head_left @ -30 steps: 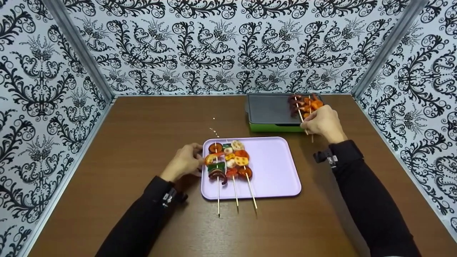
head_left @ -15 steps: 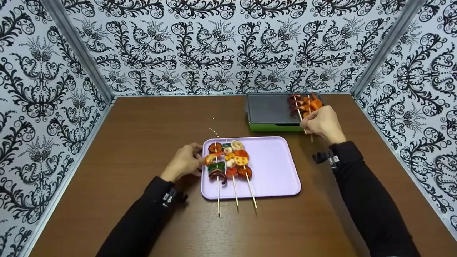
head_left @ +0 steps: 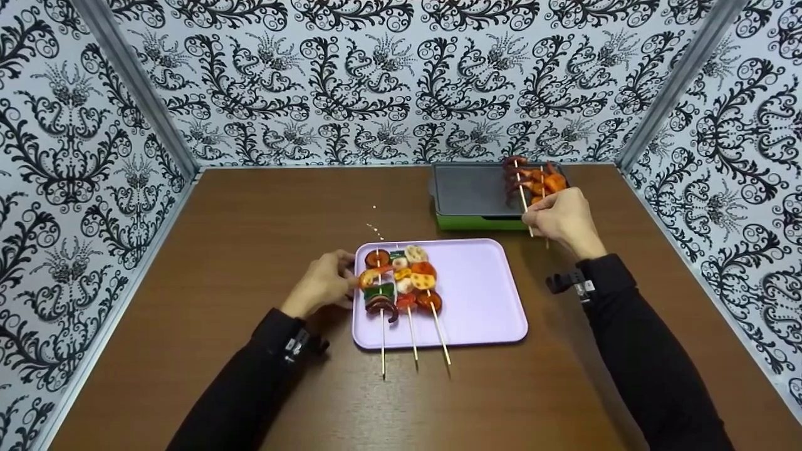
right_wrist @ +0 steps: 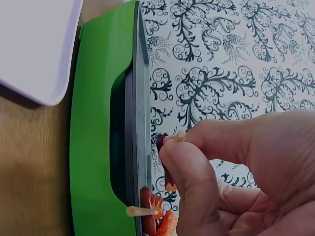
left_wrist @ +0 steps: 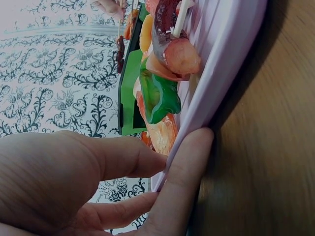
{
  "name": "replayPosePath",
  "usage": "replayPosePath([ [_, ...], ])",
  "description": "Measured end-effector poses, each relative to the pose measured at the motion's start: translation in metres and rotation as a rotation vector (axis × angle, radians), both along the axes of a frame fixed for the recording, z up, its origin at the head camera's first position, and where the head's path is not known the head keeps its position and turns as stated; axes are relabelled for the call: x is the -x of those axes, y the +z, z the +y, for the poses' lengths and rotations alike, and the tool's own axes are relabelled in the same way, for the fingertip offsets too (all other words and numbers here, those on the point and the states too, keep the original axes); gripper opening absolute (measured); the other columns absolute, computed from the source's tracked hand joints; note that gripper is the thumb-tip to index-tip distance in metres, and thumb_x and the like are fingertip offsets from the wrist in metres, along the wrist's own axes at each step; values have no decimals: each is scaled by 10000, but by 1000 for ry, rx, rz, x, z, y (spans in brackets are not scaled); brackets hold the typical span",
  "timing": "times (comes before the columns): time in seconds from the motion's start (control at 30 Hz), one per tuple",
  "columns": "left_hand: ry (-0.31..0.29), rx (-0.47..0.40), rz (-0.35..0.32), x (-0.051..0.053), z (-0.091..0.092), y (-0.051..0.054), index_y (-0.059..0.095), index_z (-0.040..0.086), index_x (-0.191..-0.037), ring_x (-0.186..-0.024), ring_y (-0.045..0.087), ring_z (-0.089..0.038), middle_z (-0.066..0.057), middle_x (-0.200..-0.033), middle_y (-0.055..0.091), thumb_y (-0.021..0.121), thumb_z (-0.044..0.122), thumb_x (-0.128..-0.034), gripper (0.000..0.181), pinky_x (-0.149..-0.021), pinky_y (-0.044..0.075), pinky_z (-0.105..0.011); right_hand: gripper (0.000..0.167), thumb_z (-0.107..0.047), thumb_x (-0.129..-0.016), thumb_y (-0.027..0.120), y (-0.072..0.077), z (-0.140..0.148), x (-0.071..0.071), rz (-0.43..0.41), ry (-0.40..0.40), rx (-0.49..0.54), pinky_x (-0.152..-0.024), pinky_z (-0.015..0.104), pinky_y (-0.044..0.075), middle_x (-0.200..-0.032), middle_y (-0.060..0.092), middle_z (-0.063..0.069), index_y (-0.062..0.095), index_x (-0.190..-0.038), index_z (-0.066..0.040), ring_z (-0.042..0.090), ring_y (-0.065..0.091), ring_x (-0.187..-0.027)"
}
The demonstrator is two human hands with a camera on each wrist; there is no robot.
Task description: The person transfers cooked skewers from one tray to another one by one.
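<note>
My left hand grips the left rim of a lilac tray. In the left wrist view the thumb lies on the tray's rim and a finger supports it from below. Three food skewers lie on the tray's left half, among them one with a green pepper piece. My right hand pinches the stick of a skewer with dark red pieces between thumb and fingers, over the right end of a green griddle. Beside it, a skewer with orange pieces lies on the griddle, partly hidden by the hand.
The griddle has a dark grey plate and a green base, and stands at the back right near the patterned wall. Small pale specks lie on the brown table. Skewer sticks overhang the tray's front edge.
The dark red skewer has risen from the griddle plate, its tip now higher against the wall, and has shifted slightly left with my right hand. My left hand stays on the tray.
</note>
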State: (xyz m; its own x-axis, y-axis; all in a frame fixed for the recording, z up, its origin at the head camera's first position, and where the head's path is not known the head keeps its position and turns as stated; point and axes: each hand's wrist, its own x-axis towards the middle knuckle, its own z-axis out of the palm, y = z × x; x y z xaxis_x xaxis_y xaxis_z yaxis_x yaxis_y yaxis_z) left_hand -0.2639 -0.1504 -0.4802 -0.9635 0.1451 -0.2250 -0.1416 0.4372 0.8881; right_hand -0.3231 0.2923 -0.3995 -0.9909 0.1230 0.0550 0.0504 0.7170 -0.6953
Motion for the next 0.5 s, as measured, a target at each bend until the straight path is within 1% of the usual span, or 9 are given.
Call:
replayPosePath([
  [0.17,3,11,-1,0,-1,-1,522,5,-1477,-782,703,-299,-197,-1045,623,670,-74,-934,569,-585,689,-402,177,-147,-836,761,-2,-5,-7,-11,23,51,-587,235,645,-862,762,121,793,-937,-4,167,751,-661],
  [0.27,6,17,9,0,-1,-1,533,-3,-1467,-779,705,-293,-198,-1079,629,677,-68,-932,557,-576,688,-398,197,-155,-858,779,-3,-8,-10,-22,43,72,-589,237,655,-845,761,110,792,-962,11,157,755,-659],
  [0.4,7,18,22,0,-1,-1,541,-15,-1453,-783,706,-286,-188,-1125,632,684,-66,-924,550,-570,686,-396,195,-164,-871,787,-4,-11,-16,-6,65,62,-581,223,650,-779,763,72,798,-964,6,145,747,-633],
  [0.5,5,6,14,0,0,0,531,-11,-1460,-789,702,-290,-192,-1092,630,699,-67,-921,567,-580,688,-399,194,-177,-882,782,-4,-15,-22,-6,74,52,-575,220,645,-767,766,61,796,-973,-6,165,754,-647],
])
